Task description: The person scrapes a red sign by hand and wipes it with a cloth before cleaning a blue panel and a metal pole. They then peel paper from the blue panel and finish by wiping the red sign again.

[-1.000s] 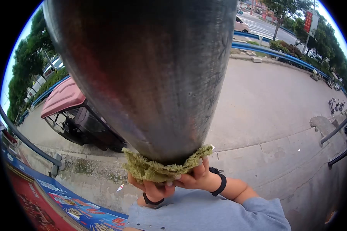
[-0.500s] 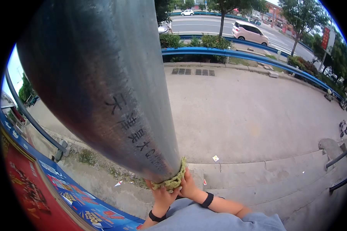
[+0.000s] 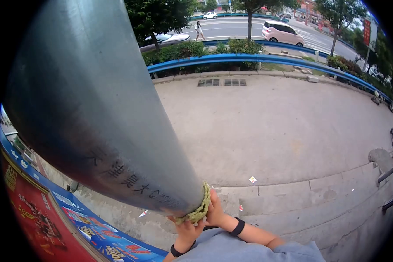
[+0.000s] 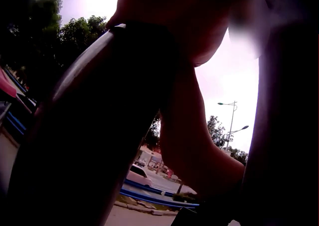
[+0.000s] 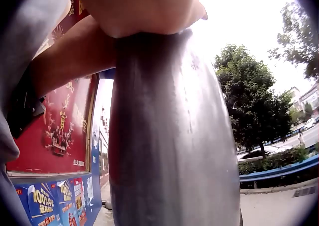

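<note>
A thick grey metal pole with dark Chinese lettering leans across the left of the head view. A fuzzy olive-green cloth is wrapped round the near side of its lower visible part. My left hand holds the cloth from below, fingers bent against it. Gripping it on the right side is my right hand, close beside the left. Both wrists wear black bands. In the wrist views, the left hand and the right hand are against the pole, and the cloth is hidden.
Red and blue poster boards stand at the left. Concrete steps with dark handrails lie at the right. Beyond the pavement run a blue guardrail, shrubs and a road with a pink car and a walking person.
The head view has swung, so the pole shifts from the middle to the left and its lettering shows. Both hands stay on the cloth against the pole; the pink three-wheeler has left view.
</note>
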{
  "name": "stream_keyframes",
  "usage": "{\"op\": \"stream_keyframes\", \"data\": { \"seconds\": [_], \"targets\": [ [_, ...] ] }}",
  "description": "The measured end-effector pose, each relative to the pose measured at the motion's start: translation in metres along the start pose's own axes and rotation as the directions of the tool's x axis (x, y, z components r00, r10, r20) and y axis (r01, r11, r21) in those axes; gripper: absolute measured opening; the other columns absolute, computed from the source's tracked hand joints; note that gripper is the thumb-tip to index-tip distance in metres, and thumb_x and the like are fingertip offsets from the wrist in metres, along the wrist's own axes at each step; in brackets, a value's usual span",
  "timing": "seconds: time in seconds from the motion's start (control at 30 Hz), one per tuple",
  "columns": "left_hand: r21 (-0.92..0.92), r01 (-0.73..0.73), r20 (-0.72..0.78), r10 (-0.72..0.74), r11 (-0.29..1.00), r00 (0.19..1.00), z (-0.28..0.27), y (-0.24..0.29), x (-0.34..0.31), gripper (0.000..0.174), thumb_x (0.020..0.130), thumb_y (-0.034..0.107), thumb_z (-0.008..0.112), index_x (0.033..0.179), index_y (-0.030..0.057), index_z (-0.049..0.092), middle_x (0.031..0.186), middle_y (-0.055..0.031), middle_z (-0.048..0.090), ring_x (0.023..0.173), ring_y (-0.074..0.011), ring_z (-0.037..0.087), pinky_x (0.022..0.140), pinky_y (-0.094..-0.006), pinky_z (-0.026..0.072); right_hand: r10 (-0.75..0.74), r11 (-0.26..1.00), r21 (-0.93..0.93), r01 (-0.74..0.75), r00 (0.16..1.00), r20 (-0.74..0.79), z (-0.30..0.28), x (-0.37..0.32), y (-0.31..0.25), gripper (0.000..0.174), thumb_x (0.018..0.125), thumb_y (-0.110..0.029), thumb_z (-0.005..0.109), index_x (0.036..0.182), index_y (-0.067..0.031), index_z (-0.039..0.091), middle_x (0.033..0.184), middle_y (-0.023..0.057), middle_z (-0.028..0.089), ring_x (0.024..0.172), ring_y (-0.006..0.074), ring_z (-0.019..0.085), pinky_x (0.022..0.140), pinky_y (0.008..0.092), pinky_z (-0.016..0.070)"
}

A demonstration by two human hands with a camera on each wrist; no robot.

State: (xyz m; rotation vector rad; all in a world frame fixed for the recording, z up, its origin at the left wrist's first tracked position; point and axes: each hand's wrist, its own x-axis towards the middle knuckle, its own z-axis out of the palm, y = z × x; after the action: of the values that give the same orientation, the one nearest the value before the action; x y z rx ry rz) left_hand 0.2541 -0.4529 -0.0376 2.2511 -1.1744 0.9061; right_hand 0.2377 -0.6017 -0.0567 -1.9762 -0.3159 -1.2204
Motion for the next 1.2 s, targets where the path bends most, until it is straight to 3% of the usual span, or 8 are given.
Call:
{"op": "stream_keyframes", "data": {
  "seconds": [0.17, 0.33, 0.47, 0.57, 0.63, 0.73, 0.93, 1.2],
  "targets": [
    [-0.711, 0.16, 0.116, -0.109, 0.685, 0.987, -0.018, -0.046, 0.02, 0.085, 0.083, 0.043, 0.058, 0.143, 0.0074, 0.01, 0.141, -0.0218, 0.027, 0.128, -0.0384, 0.032, 0.107, -0.0526, 0.0218, -0.182, 0.974, -0.162, 0.158, 0.972, -0.147, -0.012, 0.08, -0.059, 0.055, 0.083, -0.036, 0.059, 0.13, -0.0117, 0.043, 0.133, 0.0258, 0.037, 0.118, 0.0407, 0.043, 0.097, 0.0571, 0.0327],
    [-0.793, 0.142, 0.106, -0.096, 0.593, 0.99, -0.027, -0.07, 0.032, 0.084, 0.083, 0.043, 0.057, 0.143, 0.0076, 0.01, 0.141, -0.0216, 0.027, 0.128, -0.0379, 0.032, 0.107, -0.0523, 0.0221, -0.358, 0.858, -0.435, 0.272, 0.925, -0.129, -0.003, 0.104, -0.105, 0.03, 0.088, -0.023, 0.052, 0.116, -0.0156, 0.061, 0.125, 0.0131, 0.053, 0.114, 0.0251, 0.053, 0.102, 0.044, 0.032],
    [-0.748, 0.112, 0.029, -0.137, 0.654, 0.99, -0.026, -0.067, 0.029, 0.084, 0.083, 0.044, 0.057, 0.143, 0.0077, 0.01, 0.141, -0.0214, 0.027, 0.128, -0.0375, 0.032, 0.106, -0.052, 0.0224, -0.424, 0.86, 0.375, 0.345, 0.893, 0.152, -0.012, 0.131, -0.134, 0.03, 0.088, -0.024, 0.055, 0.113, -0.0081, 0.06, 0.113, 0.0136, 0.058, 0.107, 0.0259, 0.054, 0.095, 0.0366, 0.0372],
    [-0.722, 0.096, -0.01, -0.149, 0.686, 0.989, -0.023, -0.067, 0.027, 0.084, 0.083, 0.044, 0.057, 0.143, 0.0078, 0.011, 0.141, -0.0212, 0.027, 0.128, -0.0372, 0.032, 0.106, -0.0518, 0.0226, -0.336, 0.273, 0.962, 0.005, 0.938, 0.091, 0.03, 0.152, -0.194, 0.037, 0.095, -0.033, 0.046, 0.106, -0.0019, 0.063, 0.104, 0.0175, 0.062, 0.099, 0.0296, 0.058, 0.087, 0.0333, 0.0431],
    [-0.708, 0.092, -0.029, -0.159, 0.7, 0.987, -0.02, -0.066, 0.027, 0.084, 0.083, 0.044, 0.057, 0.143, 0.0079, 0.011, 0.141, -0.0211, 0.027, 0.128, -0.037, 0.032, 0.106, -0.0517, 0.0227, -0.71, 0.049, 0.903, -0.426, 0.621, 0.331, 0.077, 0.146, -0.212, 0.043, 0.096, -0.038, 0.043, 0.103, -0.0006, 0.063, 0.104, 0.0173, 0.062, 0.097, 0.0271, 0.058, 0.088, 0.0345, 0.043],
    [-0.687, 0.071, -0.066, -0.159, 0.723, 0.985, -0.017, -0.068, 0.028, 0.084, 0.083, 0.044, 0.057, 0.143, 0.0079, 0.011, 0.141, -0.0209, 0.027, 0.128, -0.0367, 0.032, 0.106, -0.0515, 0.0229, -0.805, 0.195, 0.578, -0.793, 0.207, 0.556, 0.123, 0.135, -0.221, 0.051, 0.096, -0.042, 0.039, 0.102, 0.0027, 0.062, 0.103, 0.0184, 0.062, 0.095, 0.024, 0.059, 0.087, 0.0345, 0.044],
    [-0.658, 0.04, -0.118, -0.156, 0.752, 0.981, -0.017, -0.068, 0.025, 0.083, 0.083, 0.044, 0.057, 0.143, 0.0081, 0.011, 0.141, -0.0206, 0.027, 0.128, -0.0361, 0.032, 0.106, -0.0511, 0.0234, -0.694, 0.431, 0.418, -0.8, 0.002, 0.72, 0.159, 0.109, -0.22, 0.061, 0.094, -0.048, 0.042, 0.104, 0.0091, 0.06, 0.099, 0.0173, 0.063, 0.091, 0.0199, 0.056, 0.084, 0.0335, 0.0438],
    [-0.612, 0.027, -0.166, -0.162, 0.791, 0.973, -0.02, -0.066, 0.014, 0.083, 0.083, 0.044, 0.056, 0.143, 0.0084, 0.011, 0.141, -0.0202, 0.027, 0.128, -0.0353, 0.033, 0.106, -0.0505, 0.0239, -0.854, 0.075, 0.608, -0.79, 0.264, 0.449, 0.174, 0.089, -0.234, 0.039, 0.093, -0.033, 0.053, 0.099, 0.0045, 0.063, 0.093, 0.012, 0.065, 0.087, 0.0159, 0.057, 0.077, 0.0296, 0.0446]
  ]
}}
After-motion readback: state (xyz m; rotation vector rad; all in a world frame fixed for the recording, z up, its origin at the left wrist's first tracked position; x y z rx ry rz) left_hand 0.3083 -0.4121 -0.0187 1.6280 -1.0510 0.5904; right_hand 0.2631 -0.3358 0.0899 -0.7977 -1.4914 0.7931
